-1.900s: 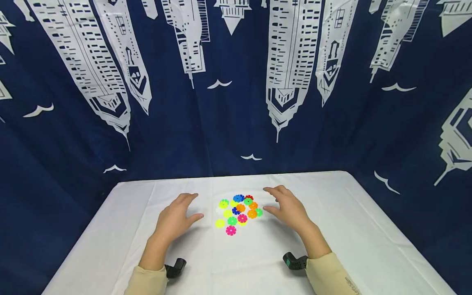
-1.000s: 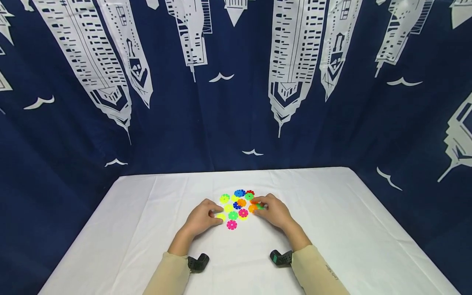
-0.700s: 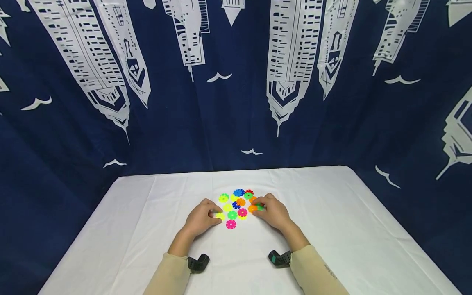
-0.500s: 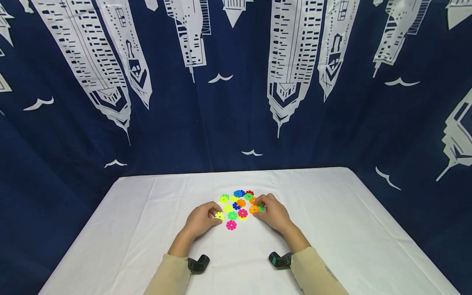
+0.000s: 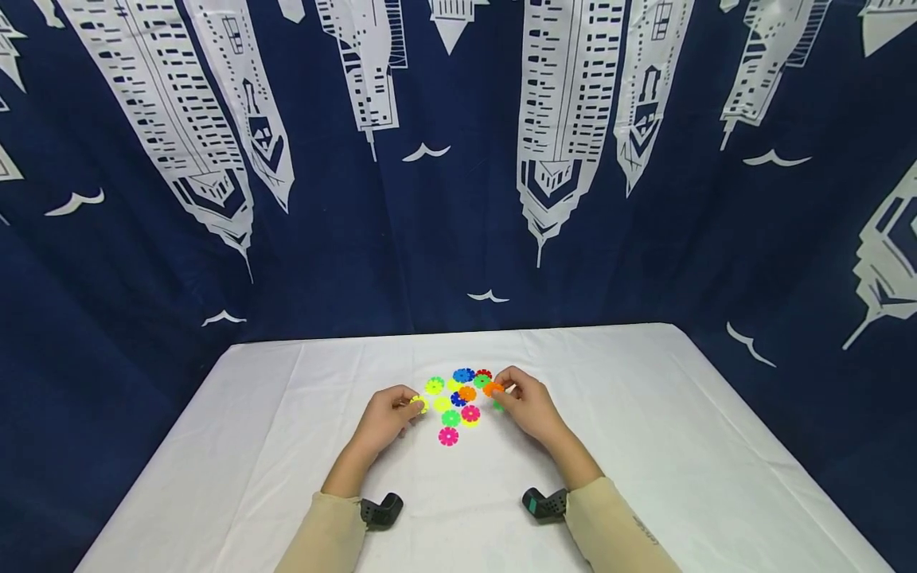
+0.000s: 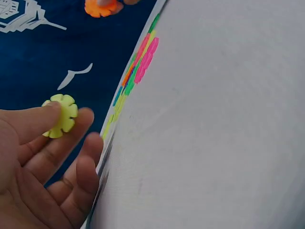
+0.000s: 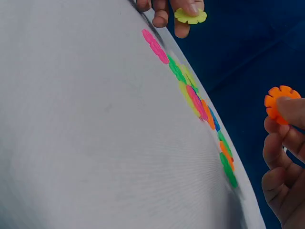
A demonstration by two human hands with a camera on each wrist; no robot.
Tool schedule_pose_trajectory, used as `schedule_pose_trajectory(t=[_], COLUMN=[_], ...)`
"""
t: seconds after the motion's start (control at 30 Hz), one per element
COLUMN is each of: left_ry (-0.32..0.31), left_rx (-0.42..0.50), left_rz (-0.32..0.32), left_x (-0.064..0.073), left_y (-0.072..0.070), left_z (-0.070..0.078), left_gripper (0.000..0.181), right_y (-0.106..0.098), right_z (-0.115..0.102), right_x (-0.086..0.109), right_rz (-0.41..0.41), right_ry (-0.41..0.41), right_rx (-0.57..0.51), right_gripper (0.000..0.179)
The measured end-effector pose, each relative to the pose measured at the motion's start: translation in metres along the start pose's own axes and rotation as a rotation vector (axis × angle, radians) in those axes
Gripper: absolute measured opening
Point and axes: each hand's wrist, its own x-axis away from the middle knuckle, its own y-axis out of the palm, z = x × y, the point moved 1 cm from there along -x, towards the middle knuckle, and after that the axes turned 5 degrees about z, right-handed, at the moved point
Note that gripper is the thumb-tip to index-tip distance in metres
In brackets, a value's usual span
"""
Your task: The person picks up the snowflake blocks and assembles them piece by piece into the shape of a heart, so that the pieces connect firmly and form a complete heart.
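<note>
My left hand [image 5: 382, 418] pinches a yellow notched plastic disc [image 6: 66, 117] between thumb and fingers, just left of the group of discs. The same yellow disc shows at the top of the right wrist view. On the other side, my right hand [image 5: 528, 402] pinches an orange notched disc [image 7: 276, 102] between thumb and index finger. Both held discs are raised off the table. Between the hands lie several loose discs: a pink disc [image 5: 448, 436] nearest the front, a green disc [image 5: 450, 419], a blue disc [image 5: 462, 375] and others, some overlapping.
A white cloth covers the table [image 5: 458, 509]. Behind it hangs a dark blue curtain [image 5: 444, 239] with white building and bird prints, close to the table's far edge. A black wrist camera [image 5: 383, 511] sits on the left wrist, another camera [image 5: 544, 504] on the right.
Both hands came inward from apart to the sides of the group. The left took hold of a yellow disc, the right an orange one, and both lifted them off the cloth.
</note>
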Motion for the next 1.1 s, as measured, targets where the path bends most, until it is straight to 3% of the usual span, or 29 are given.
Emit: schedule_pose_trajectory(t=[0.13, 0.3, 0.6, 0.73, 0.9, 1.1], left_ry=[-0.047, 0.013, 0.192, 0.260, 0.268, 0.303], left_rx=[0.147, 0.231, 0.412, 0.501, 0.522, 0.516], left_rz=[-0.007, 0.008, 0.014, 0.006, -0.018, -0.040], left_x=[0.000, 0.004, 0.028, 0.039, 0.054, 0.058], left_y=[-0.002, -0.007, -0.018, -0.015, -0.012, -0.013], left_z=[0.008, 0.037, 0.124, 0.152, 0.162, 0.164], left_gripper=[0.011, 0.020, 0.027, 0.023, 0.027, 0.028], right_y=[-0.004, -0.014, -0.036, -0.041, -0.046, -0.044], right_z=[-0.011, -0.033, -0.100, -0.125, -0.136, -0.139], right_x=[0.001, 0.002, 0.012, 0.018, 0.032, 0.036], right_rz=[0.007, 0.004, 0.107, 0.161, 0.223, 0.128], right_ry=[0.012, -0.047, -0.320, -0.475, -0.576, -0.598], right_rx=[-0.068, -0.147, -0.334, -0.389, -0.399, -0.394], right_gripper=[0.009, 0.011, 0.018, 0.017, 0.017, 0.016])
